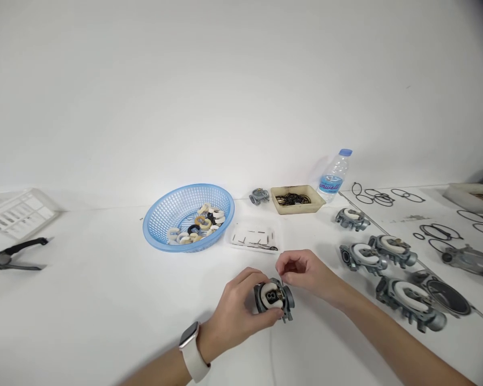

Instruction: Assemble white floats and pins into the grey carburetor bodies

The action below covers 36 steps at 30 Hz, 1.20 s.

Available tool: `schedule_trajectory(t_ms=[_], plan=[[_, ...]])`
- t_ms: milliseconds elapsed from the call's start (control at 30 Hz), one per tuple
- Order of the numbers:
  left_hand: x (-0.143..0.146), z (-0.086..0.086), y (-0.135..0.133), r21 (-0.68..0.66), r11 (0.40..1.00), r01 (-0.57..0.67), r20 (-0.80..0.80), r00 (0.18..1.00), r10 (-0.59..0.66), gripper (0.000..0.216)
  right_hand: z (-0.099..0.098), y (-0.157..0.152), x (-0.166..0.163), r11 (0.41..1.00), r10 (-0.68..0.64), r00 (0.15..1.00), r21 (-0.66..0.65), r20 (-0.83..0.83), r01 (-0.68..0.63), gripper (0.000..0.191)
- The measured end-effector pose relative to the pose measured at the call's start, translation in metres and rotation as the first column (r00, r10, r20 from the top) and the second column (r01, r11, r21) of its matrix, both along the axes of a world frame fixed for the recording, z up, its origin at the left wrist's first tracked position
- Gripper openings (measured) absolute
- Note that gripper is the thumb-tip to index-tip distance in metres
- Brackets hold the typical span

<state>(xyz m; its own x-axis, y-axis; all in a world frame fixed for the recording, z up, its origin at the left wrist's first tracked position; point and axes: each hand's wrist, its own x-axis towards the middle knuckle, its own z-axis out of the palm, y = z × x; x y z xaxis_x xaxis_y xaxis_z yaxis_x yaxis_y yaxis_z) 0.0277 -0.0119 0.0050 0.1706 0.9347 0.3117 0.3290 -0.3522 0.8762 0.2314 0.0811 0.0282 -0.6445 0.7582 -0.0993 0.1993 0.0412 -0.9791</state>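
A grey metal carburetor (288,311) lies on the white table with its float side up, and a white float (268,301) sits in it. My left hand (241,303) is wrapped around the carburetor's left side, thumb at the near edge and fingers at the far edge. Just above the far right edge, my right hand (304,272) pinches a thin pin (282,280), its lower end close to the carburetor. Whether the pin touches the body I cannot tell. Beyond my hands, a clear shallow tray (235,245) holds several thin pins.
A blue basket (155,228) of loose floats stands behind left. Further back are another carburetor (259,196), a beige tray (317,206) of black rings and a water bottle (333,174). Several carburetors (412,303) lie right, beside rubber rings (440,231). Pliers (14,256) lie far left.
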Motion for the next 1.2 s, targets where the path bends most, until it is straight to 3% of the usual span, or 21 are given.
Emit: schedule_trajectory(t_ms=[600, 1200], plan=[[0.000, 0.000, 0.000, 0.040, 0.999, 0.001, -0.083, 0.997, 0.002, 0.038, -0.004, -0.009, -0.009, 0.949, -0.108, 0.991, -0.306, -0.079, 0.079, 0.012], [0.004, 0.001, -0.005, 0.053, 0.997, -0.049, -0.122, 0.991, 0.055, 0.033, -0.008, -0.001, 0.000, 0.968, 0.001, 0.997, -0.250, -0.077, -0.020, 0.019]])
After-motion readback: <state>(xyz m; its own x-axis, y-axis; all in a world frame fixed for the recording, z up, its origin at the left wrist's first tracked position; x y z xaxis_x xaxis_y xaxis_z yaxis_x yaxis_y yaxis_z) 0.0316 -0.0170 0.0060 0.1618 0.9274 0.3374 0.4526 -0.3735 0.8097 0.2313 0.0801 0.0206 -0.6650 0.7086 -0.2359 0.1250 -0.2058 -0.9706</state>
